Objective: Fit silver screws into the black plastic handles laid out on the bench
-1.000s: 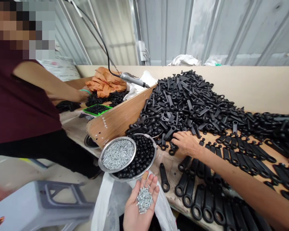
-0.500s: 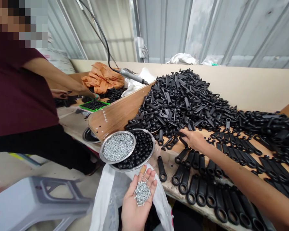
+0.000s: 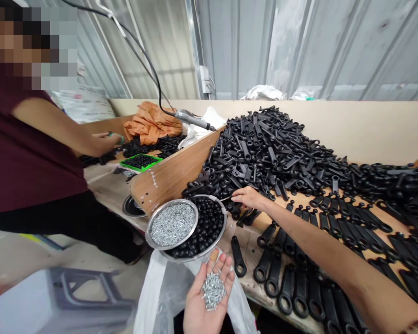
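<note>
My left hand [image 3: 202, 316] is palm up at the bottom centre, cupping a heap of small silver screws [image 3: 213, 292]. A cover sits on one fingertip. My right hand [image 3: 251, 198] reaches left to the front edge of a big pile of black lever-shaped parts [image 3: 264, 153]. Its fingers are drawn together at the pile; what they grip is hidden. Just left of it stands a metal bowl of black round knobs [image 3: 209, 227]. A smaller bowl of silver screws [image 3: 172, 225] rests over part of it. Black levers with ring ends [image 3: 301, 292] lie in rows beneath my right forearm.
A wooden divider [image 3: 174, 169] separates the neighbouring place, where a person in a dark red shirt [image 3: 31, 153] works by a green tray [image 3: 141, 162]. A power screwdriver [image 3: 195, 119] hangs over the divider. A white bag [image 3: 153, 297] hangs below the bowls; a grey stool [image 3: 55, 297] stands left.
My right hand has moved left along the pile's front edge, closer to the knob bowl. My left hand still holds the screws. The co-worker's arm has drawn back from the green tray.
</note>
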`<state>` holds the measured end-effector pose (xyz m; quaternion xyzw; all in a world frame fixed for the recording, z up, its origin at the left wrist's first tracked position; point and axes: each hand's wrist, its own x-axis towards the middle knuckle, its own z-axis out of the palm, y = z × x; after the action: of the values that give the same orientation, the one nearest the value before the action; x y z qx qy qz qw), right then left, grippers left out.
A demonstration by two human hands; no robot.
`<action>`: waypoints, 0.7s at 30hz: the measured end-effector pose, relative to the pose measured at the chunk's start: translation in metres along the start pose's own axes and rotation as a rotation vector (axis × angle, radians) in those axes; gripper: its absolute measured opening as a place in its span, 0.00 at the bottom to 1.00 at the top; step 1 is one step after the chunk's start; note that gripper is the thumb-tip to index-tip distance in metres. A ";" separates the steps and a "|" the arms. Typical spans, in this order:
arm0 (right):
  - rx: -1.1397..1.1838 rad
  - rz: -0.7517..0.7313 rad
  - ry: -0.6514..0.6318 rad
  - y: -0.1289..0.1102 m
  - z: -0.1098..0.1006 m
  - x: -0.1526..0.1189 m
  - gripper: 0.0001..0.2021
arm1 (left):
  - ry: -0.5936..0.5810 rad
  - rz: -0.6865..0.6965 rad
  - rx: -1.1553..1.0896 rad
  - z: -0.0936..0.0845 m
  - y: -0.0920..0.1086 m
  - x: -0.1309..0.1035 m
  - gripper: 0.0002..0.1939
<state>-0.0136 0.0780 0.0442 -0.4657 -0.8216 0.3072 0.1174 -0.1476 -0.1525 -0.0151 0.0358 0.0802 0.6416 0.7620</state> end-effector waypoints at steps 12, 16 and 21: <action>-0.439 0.010 0.007 0.027 -0.028 -0.028 0.15 | -0.068 -0.089 -0.071 -0.009 0.002 0.005 0.26; -0.571 0.131 -0.057 0.053 -0.044 -0.045 0.09 | -0.098 -0.115 -0.087 -0.012 0.001 0.011 0.26; -0.654 0.212 -0.095 0.069 -0.026 -0.047 0.15 | -0.027 -0.077 -0.063 -0.013 -0.003 0.014 0.25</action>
<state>0.0723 0.0750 0.0269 -0.5466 -0.8282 0.0593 -0.1090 -0.1443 -0.1397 -0.0294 0.0173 0.0509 0.6133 0.7880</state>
